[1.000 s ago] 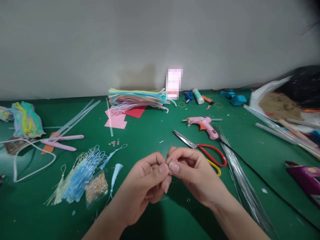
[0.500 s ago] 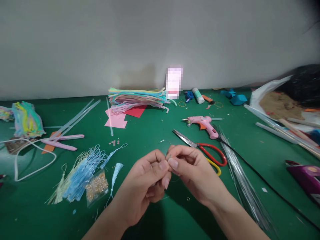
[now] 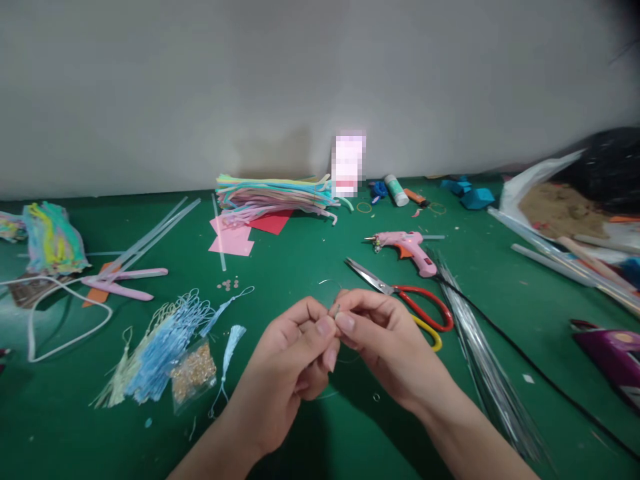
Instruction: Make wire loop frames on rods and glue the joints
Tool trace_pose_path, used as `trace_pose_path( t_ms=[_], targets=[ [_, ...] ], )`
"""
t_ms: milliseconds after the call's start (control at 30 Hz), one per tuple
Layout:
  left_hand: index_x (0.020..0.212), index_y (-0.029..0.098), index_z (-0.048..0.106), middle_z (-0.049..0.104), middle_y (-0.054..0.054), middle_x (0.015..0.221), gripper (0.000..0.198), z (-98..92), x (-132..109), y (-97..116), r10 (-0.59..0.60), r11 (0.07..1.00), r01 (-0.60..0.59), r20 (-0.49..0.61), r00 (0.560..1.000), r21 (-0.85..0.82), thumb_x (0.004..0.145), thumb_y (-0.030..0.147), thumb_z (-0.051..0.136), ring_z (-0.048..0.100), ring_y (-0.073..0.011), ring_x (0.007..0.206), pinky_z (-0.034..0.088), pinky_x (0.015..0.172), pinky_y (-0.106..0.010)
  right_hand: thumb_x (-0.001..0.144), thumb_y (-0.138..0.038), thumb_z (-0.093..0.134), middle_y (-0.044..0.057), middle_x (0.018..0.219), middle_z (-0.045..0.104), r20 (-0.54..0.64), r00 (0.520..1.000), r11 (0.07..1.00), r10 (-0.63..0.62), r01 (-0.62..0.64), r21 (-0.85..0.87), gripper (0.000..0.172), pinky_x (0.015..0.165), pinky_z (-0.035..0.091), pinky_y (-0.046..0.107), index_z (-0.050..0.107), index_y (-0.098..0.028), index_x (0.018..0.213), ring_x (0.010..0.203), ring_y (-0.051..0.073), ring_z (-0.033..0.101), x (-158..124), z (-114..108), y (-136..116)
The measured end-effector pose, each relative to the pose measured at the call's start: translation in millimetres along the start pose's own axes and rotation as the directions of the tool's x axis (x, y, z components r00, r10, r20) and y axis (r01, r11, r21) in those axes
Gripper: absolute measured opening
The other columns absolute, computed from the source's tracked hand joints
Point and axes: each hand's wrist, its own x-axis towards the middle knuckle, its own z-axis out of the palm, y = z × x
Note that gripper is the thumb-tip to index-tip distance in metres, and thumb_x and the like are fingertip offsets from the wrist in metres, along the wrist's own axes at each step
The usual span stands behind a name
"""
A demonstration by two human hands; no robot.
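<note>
My left hand (image 3: 295, 360) and my right hand (image 3: 383, 333) meet above the green table, fingertips pinched together. A tiny greyish bit shows between the thumbs and forefingers; its kind is too small to make out. A thin wire (image 3: 330, 281) curves out past the fingertips, and faint loops of it hang beneath the hands. Just beyond my right hand lie scissors (image 3: 423, 307) with red and yellow handles, blades parted. A small metal ring (image 3: 377, 397) rests on the table below my right wrist. Left of my left hand is a light blue tassel (image 3: 231, 347).
A pink glue gun (image 3: 403, 247) with a black cord lies beyond the scissors, beside a bundle of thin wires (image 3: 480, 360). At left are a heap of tassels (image 3: 160, 353), a bag of gold findings (image 3: 194, 375) and pink pliers-like handles (image 3: 125, 283). Pipe cleaners (image 3: 275, 197) lie by the wall.
Both hands have shifted very slightly to the left, still pinched together. The things on the table have stayed where they were.
</note>
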Motion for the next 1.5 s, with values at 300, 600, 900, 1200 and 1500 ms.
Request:
trace_pose_path(
  t_ms=[300,600,900,1200,1500],
  targets=[
    [0.072,0.016,0.05,0.05,0.008,0.058,0.026,0.9,-0.1,-0.9,0.03,0.999,-0.029,-0.028,0.999,0.017,0.091,0.031,0.06,0.02,0.0009,0.038,0.015,0.038,-0.014,0.058,-0.026,0.087,-0.003,0.061,0.065,-0.02,1.0,1.0,0.002,-0.002,0.01,0.019,0.053,0.045,0.018,0.074,-0.019,0.069,0.055,0.007,0.056,0.5,1.4,1.2],
    [0.074,0.016,0.049,0.052,0.007,0.06,0.025,-0.1,-1.4,0.6,-0.023,1.0,0.023,0.024,0.999,-0.003,0.091,0.032,0.06,0.02,0.0018,0.038,0.014,0.036,-0.01,0.059,-0.027,0.087,-0.004,0.062,0.064,0.017,0.998,0.998,0.054,-0.054,0.035,0.019,0.053,0.047,0.02,0.073,-0.02,0.068,0.055,0.007,0.056,1.6,-2.7,1.6],
    [0.074,0.016,0.049,0.052,0.007,0.061,0.025,0.0,-0.3,1.7,-0.043,0.999,0.044,0.037,0.998,-0.012,0.092,0.032,0.059,0.021,0.0019,0.038,0.016,0.036,-0.008,0.06,-0.027,0.086,-0.004,0.063,0.063,0.039,0.998,0.998,0.042,-0.044,0.044,0.017,0.053,0.047,0.019,0.073,-0.02,0.067,0.055,0.007,0.057,0.7,-2.1,0.8],
    [0.076,0.017,0.049,0.05,0.007,0.058,0.023,-3.1,-1.4,1.2,-0.077,0.994,0.084,0.1,0.992,-0.071,0.091,0.031,0.06,0.02,0.0012,0.039,0.017,0.036,-0.008,0.062,-0.027,0.085,-0.003,0.063,0.063,0.074,0.995,0.997,0.06,-0.063,0.045,0.015,0.055,0.046,0.017,0.073,-0.02,0.066,0.057,0.006,0.054,1.9,-3.7,1.4],
    [0.075,0.016,0.049,0.051,0.006,0.057,0.022,-5.0,-0.3,2.3,-0.086,0.99,0.102,0.161,0.983,-0.093,0.091,0.027,0.06,0.02,0.0018,0.036,0.017,0.034,-0.008,0.058,-0.023,0.086,-0.003,0.062,0.061,0.073,0.997,0.998,0.039,-0.043,0.053,0.016,0.051,0.043,0.016,0.072,-0.019,0.064,0.054,0.005,0.051,-0.8,-2.5,-1.8]
  ],
)
